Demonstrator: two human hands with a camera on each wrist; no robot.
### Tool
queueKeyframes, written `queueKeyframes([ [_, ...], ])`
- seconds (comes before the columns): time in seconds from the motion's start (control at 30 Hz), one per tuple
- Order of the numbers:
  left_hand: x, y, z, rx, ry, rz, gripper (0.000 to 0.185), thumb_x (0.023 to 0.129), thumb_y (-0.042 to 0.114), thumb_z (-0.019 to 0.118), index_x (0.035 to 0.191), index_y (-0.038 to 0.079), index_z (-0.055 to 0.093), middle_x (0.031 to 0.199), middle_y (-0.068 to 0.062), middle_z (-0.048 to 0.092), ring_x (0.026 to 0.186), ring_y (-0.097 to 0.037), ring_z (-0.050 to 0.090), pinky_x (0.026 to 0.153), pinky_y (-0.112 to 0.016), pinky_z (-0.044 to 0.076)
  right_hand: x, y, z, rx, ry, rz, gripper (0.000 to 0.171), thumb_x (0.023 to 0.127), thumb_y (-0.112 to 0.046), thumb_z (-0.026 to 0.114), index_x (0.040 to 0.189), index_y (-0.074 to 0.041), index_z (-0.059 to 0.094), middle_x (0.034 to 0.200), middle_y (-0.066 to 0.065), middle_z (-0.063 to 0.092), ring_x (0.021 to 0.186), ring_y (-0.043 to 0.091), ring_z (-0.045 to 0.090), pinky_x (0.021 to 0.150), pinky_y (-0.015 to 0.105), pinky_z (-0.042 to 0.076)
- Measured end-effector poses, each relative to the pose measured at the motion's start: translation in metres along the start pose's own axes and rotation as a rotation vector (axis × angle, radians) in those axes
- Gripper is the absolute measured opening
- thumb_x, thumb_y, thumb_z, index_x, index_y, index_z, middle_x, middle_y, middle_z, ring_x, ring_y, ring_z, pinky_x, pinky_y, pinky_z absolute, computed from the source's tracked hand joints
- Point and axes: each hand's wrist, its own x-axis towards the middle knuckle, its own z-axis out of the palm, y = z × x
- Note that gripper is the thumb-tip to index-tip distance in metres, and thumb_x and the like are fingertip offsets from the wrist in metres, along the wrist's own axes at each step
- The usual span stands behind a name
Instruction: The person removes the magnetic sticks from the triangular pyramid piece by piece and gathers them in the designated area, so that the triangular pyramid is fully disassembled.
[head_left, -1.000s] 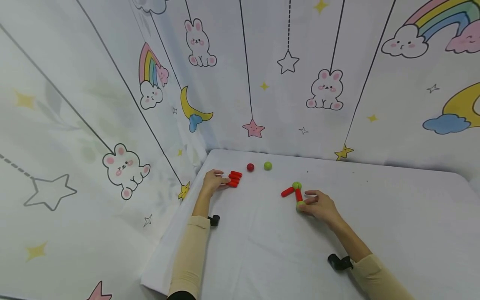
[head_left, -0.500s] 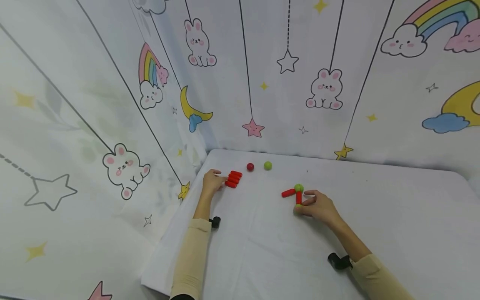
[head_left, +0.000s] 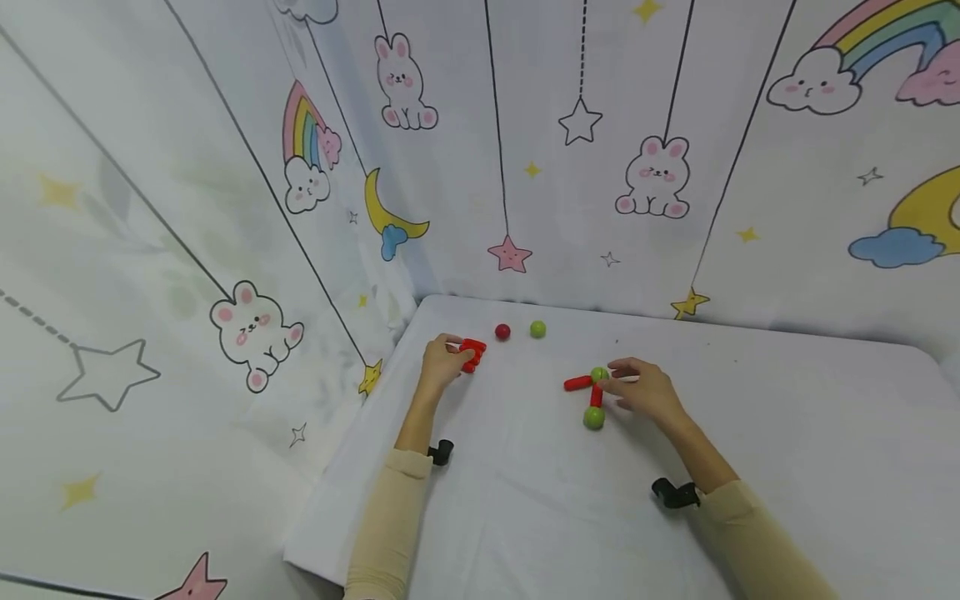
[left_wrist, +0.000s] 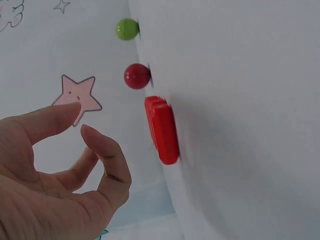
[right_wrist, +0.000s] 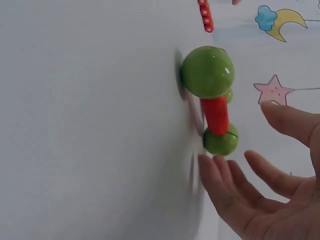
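Note:
On the white table (head_left: 750, 433) lies a small build: a green ball (head_left: 594, 417) nearest me, a red stick (head_left: 596, 396) up to a second green ball (head_left: 597, 375), and another red stick (head_left: 577, 383) off to the left. My right hand (head_left: 626, 379) hovers by the far ball with relaxed fingers, holding nothing. The right wrist view shows the near ball (right_wrist: 207, 71), stick (right_wrist: 216, 114) and far ball (right_wrist: 220, 141) beside my right hand (right_wrist: 245, 137). My left hand (head_left: 450, 354) is at a stack of red sticks (head_left: 474, 354). In the left wrist view my left hand (left_wrist: 80, 120) stays just clear of the stack (left_wrist: 161, 127).
A loose red ball (head_left: 502, 332) and a loose green ball (head_left: 537, 329) lie near the back wall, also seen as red ball (left_wrist: 137, 76) and green ball (left_wrist: 127, 29). Patterned cloth walls close the table at left and back. The table's left edge drops off beside my left forearm.
My right hand let go of the near green ball and moved up to the far one. My left hand slid right, closer to the red stack.

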Motion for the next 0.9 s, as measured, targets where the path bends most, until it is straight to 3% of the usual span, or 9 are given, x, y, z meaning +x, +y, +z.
queueKeyframes([
  [0.2, -0.010, 0.013, 0.019, -0.001, -0.071, 0.065, 0.041, 0.096, 0.018, 0.075, 0.130, -0.003, 0.063, 0.117, -0.022, 0.062, 0.081, -0.027, 0.066, 0.064, -0.027, 0.057, 0.017, -0.003, 0.005, -0.051, -0.069, -0.025, 0.057, 0.100, -0.024, 0.071, 0.152, -0.008, 0.052, 0.154, 0.025, 0.048, 0.135, 0.045, 0.055, 0.095, 0.049, 0.059],
  [0.33, -0.015, 0.017, 0.035, -0.044, -0.162, 0.052, 0.043, 0.095, 0.021, 0.076, 0.130, 0.000, 0.064, 0.121, -0.021, 0.061, 0.087, -0.027, 0.064, 0.066, -0.029, 0.058, 0.025, -0.002, 0.006, -0.052, -0.132, -0.082, 0.053, 0.102, -0.016, 0.067, 0.152, -0.009, 0.052, 0.160, 0.025, 0.042, 0.143, 0.050, 0.043, 0.106, 0.063, 0.048],
  [0.43, -0.018, 0.019, 0.045, -0.078, -0.223, 0.028, 0.044, 0.096, 0.024, 0.077, 0.131, 0.001, 0.064, 0.119, -0.017, 0.062, 0.096, -0.033, 0.066, 0.070, -0.030, 0.059, 0.030, -0.001, 0.006, -0.053, -0.170, -0.122, 0.049, 0.101, -0.011, 0.068, 0.148, -0.008, 0.058, 0.157, 0.022, 0.047, 0.143, 0.050, 0.042, 0.111, 0.066, 0.042],
  [0.53, -0.021, 0.021, 0.052, -0.097, -0.254, 0.018, 0.043, 0.096, 0.024, 0.076, 0.131, 0.002, 0.063, 0.118, -0.015, 0.062, 0.102, -0.039, 0.067, 0.074, -0.032, 0.061, 0.031, 0.001, 0.007, -0.057, -0.183, -0.133, 0.045, 0.097, -0.008, 0.072, 0.142, -0.008, 0.064, 0.148, 0.016, 0.059, 0.139, 0.044, 0.050, 0.110, 0.061, 0.045],
  [0.63, -0.023, 0.023, 0.055, -0.095, -0.271, 0.016, 0.042, 0.097, 0.024, 0.075, 0.131, 0.003, 0.063, 0.118, -0.015, 0.062, 0.102, -0.037, 0.067, 0.076, -0.033, 0.061, 0.030, 0.002, 0.008, -0.056, -0.166, -0.123, 0.048, 0.093, -0.008, 0.078, 0.139, -0.006, 0.065, 0.135, 0.015, 0.069, 0.129, 0.041, 0.059, 0.101, 0.051, 0.055],
  [0.73, -0.024, 0.024, 0.057, -0.097, -0.276, 0.011, 0.041, 0.097, 0.024, 0.075, 0.130, 0.003, 0.063, 0.118, -0.016, 0.063, 0.100, -0.035, 0.068, 0.076, -0.033, 0.061, 0.026, 0.001, 0.009, -0.042, -0.139, -0.091, 0.052, 0.090, -0.009, 0.082, 0.138, -0.005, 0.065, 0.126, 0.015, 0.072, 0.120, 0.039, 0.064, 0.088, 0.040, 0.061],
  [0.9, -0.026, 0.023, 0.064, -0.127, -0.312, 0.014, 0.045, 0.096, 0.022, 0.076, 0.132, 0.000, 0.063, 0.119, -0.017, 0.063, 0.096, -0.029, 0.068, 0.076, -0.033, 0.062, 0.019, -0.001, 0.011, -0.057, -0.098, -0.003, 0.052, 0.087, -0.014, 0.085, 0.134, -0.003, 0.066, 0.116, 0.014, 0.071, 0.105, 0.031, 0.066, 0.076, 0.030, 0.059],
])
